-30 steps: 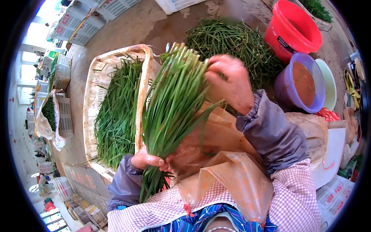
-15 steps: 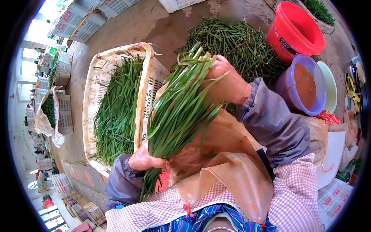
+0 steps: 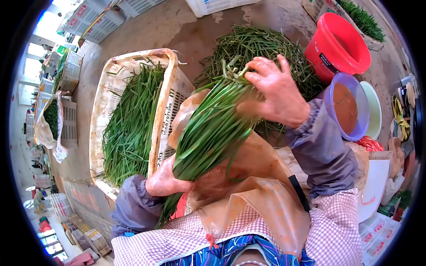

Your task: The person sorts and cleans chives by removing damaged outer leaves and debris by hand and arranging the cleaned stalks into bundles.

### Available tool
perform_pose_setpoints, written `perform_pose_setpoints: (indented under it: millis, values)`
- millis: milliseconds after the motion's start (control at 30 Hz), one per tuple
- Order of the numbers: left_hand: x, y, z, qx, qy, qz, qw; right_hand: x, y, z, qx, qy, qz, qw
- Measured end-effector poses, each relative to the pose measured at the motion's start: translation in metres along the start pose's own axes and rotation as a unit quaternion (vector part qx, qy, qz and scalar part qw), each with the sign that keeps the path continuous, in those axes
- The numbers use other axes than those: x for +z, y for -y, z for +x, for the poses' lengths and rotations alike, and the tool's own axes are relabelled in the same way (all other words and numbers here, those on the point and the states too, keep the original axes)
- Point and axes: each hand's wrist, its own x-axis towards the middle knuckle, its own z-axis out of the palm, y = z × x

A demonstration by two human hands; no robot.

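Note:
A bunch of garlic chives [image 3: 214, 126] lies slanted across my lap, its long green leaves toward my left hand and its pale stem ends at the top. My left hand [image 3: 167, 179] is closed around the lower, leafy end. My right hand [image 3: 277, 95] is beside the stem ends with its fingers spread, the fingertips right at the pale stems and the thumb blurred against the bunch. Under the bunch, a brownish plastic apron [image 3: 253, 204] covers my lap.
To the left stands a dirty white crate [image 3: 166, 111] holding more chives [image 3: 133, 126]. A pile of loose green stalks [image 3: 266, 48] covers the floor ahead. At right are a red bucket [image 3: 326, 51], a purple basin [image 3: 330, 102] of brown water and a pale green basin [image 3: 375, 111].
My right hand has opened from its curled hold near the stem ends and shifted right, fingers now spread. My left hand keeps its hold on the leafy end.

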Motion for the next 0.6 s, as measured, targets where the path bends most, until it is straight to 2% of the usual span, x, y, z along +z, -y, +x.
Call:
perform_pose_setpoints:
  millis: [67,200,300,333,433,467,567,600]
  values:
    - [0.000,0.000,-0.003,0.003,-0.004,0.013,1.000,0.011,0.007,0.002,-0.021,-0.009,-0.029,0.999]
    - [0.006,-0.002,-0.007,0.026,-0.025,-0.007,0.999,0.009,0.008,0.004,-0.009,-0.019,0.095,0.995]
    - [0.006,0.001,-0.007,0.035,-0.026,0.010,0.999,0.013,0.007,0.006,-0.045,-0.016,0.109,0.993]
    - [0.006,0.002,-0.007,0.039,-0.027,0.021,0.999,0.014,0.003,0.008,-0.050,-0.009,0.166,0.985]
    - [0.003,0.005,-0.006,0.044,-0.034,0.037,0.998,0.019,-0.001,0.007,-0.068,0.039,0.133,0.988]
    - [0.004,0.002,-0.005,0.048,-0.033,0.026,0.998,0.021,0.001,0.007,-0.090,0.001,0.092,0.992]
    - [0.005,-0.004,-0.004,0.047,-0.027,0.001,0.999,0.042,-0.006,0.000,-0.039,-0.110,0.095,0.989]
    - [0.003,-0.002,-0.004,0.038,-0.022,-0.003,0.999,0.045,-0.009,-0.002,-0.011,-0.117,0.143,0.983]
